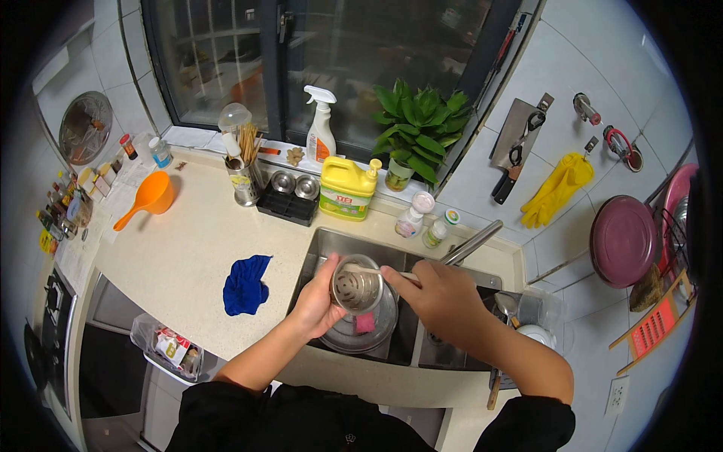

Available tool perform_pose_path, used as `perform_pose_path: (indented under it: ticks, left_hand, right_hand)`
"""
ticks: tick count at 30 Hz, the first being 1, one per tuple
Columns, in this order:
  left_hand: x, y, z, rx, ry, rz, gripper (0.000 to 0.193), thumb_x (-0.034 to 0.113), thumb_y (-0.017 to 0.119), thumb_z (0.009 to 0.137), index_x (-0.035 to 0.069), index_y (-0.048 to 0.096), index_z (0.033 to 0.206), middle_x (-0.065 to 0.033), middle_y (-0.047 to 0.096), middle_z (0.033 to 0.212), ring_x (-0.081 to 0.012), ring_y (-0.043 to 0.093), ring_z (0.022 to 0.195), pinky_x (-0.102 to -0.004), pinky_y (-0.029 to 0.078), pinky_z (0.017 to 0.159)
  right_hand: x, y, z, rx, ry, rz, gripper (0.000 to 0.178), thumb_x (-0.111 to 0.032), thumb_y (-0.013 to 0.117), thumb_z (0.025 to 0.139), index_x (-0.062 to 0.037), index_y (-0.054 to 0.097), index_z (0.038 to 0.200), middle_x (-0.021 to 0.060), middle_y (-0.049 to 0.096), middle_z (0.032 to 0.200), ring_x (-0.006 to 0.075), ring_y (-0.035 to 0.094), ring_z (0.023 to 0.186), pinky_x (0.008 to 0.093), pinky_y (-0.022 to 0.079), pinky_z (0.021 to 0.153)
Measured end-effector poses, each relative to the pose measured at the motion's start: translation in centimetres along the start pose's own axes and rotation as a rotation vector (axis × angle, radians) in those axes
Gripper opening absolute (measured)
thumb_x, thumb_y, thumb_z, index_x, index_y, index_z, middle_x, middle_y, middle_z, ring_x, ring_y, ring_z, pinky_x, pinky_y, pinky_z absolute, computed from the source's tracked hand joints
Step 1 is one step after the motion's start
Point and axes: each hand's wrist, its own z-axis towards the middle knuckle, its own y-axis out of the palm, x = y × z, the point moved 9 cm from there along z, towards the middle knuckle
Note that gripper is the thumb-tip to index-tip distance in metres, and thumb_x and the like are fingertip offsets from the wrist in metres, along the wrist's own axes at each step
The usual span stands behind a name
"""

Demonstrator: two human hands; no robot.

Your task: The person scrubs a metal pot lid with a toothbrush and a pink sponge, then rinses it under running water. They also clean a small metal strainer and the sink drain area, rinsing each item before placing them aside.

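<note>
Left fingers [324, 277] wrapped round cup [357, 292], right fingers [399, 285] closed on stick [364, 269] crossing its 2 o'clock rim; looks mid-job, cup not yet set down.

Pale tiled walls [595, 68] flank a dark-framed window [339, 68]; cream countertop [196, 218] below.

Over the sink [348, 245], the left hand [316, 303] holds a slotted metal cup [357, 292] while the right hand [435, 290] grips a pale stick [364, 269] at its mouth, a blue cloth [246, 286] lying leftward on the surface [188, 241].
</note>
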Motion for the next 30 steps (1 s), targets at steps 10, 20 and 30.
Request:
perform_pose_path:
  ticks: [10,20,30]
  left_hand:
    - [0.9,-1.9,1.1,0.069,0.152,0.096,0.033,0.033,0.031,0.094,0.007,0.045,0.107,-0.0052,0.057,0.093,-0.0106,0.058,0.076,-0.0233,0.051,0.061]
    - [2.8,-3.1,1.6,-0.02,0.634,0.414,0.038,0.031,0.026,0.095,0.001,0.047,0.104,-0.0092,0.052,0.1,-0.0161,0.049,0.095,-0.0275,0.036,0.088]
    - [-1.3,-3.4,3.5,-0.057,0.025,-0.204,0.04,0.037,0.031,0.093,0.003,0.047,0.106,-0.01,0.058,0.096,-0.0199,0.06,0.082,-0.0318,0.051,0.074]
  right_hand:
    - [-0.7,1.4,1.3,-0.16,0.0,-0.083,0.042,-0.007,0.055,0.069,0.001,0.051,0.11,0.0108,0.053,0.068,0.0229,0.056,0.055,0.0303,0.044,0.045]
    - [-1.9,8.1,-0.7,-0.507,0.18,0.675,0.052,-0.001,0.047,0.072,-0.0032,0.041,0.123,0.0204,0.057,0.065,0.0315,0.058,0.057,0.0391,0.048,0.053]
    - [-0.5,7.3,0.3,-0.403,0.215,0.274,0.054,-0.007,0.051,0.074,-0.0002,0.035,0.126,0.0207,0.058,0.078,0.031,0.06,0.073,0.0389,0.05,0.061]
